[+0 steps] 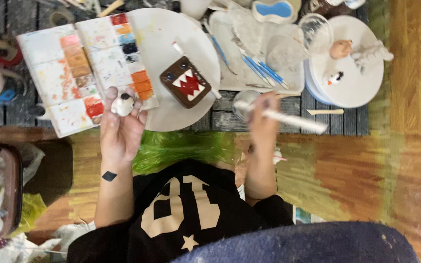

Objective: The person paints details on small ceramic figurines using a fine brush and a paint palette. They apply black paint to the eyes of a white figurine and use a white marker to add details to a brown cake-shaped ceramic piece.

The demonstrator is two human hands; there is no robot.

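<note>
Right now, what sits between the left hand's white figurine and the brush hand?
Head view: the brown square monster-face piece on the round white plate lies between the small white figurine in the left hand and the right hand.

A black short-sleeved shirt [181, 214] with cream shapes and a star; black diamond mark [109, 176] on one forearm.

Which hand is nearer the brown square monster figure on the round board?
Left. The left hand, holding a small white figure, sits just beside the brown figure; the right hand is farther off.

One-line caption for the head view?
Left hand holds a small white figurine; right hand holds a white brush.
</note>
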